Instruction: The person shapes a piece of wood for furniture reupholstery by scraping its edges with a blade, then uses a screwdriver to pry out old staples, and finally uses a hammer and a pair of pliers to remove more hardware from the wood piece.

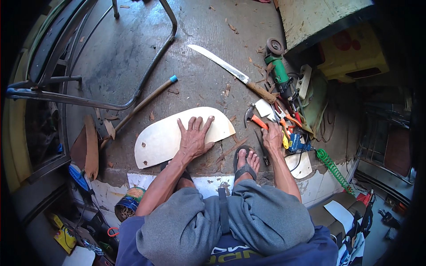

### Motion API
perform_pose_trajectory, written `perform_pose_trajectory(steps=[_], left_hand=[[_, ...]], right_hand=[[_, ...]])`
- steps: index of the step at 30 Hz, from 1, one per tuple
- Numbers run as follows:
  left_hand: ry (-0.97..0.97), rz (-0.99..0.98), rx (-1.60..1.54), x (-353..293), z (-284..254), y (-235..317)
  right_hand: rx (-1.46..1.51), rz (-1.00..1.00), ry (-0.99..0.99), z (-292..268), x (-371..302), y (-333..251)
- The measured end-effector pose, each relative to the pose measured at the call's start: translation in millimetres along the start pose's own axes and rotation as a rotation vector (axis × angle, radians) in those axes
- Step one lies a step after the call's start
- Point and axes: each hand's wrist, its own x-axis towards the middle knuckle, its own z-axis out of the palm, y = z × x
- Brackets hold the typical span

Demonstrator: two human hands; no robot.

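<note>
My left hand [194, 135] lies flat with spread fingers on a pale, rounded board [159, 133], which rests on the floor and has two small brown spots near its left end. At my right foot, the fingers of my right hand [274, 137] close round the end of the orange handle of a claw hammer [258, 120]. The hammer's metal head points away to the left. Just beyond this hand lie orange-handled pliers [289, 119] among other hand tools. A blue tool [299, 144] sits to its right, with a coiled green hose [330, 166] beside it.
A long machete [226, 66] with a wooden handle lies ahead. Farther right is a green angle grinder [278, 66]. A metal-framed chair [151, 80] and a blue-tipped wooden pole [146, 101] are at the left. Wood chips litter the floor. A can [126, 206] stands near my left arm.
</note>
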Motion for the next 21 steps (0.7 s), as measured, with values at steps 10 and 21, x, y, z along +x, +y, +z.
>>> perform_pose_trajectory(steps=[10, 21], left_hand=[[-0.016, -0.018, 0.019, 1.3, -0.2, 5.5], [0.035, -0.046, 0.018, -4.7, 11.6, -3.1]], right_hand=[[0.284, -0.026, 0.071, -3.6, -17.4, -19.1], [0.539, -0.136, -0.193, -23.4, -34.3, -82.0]])
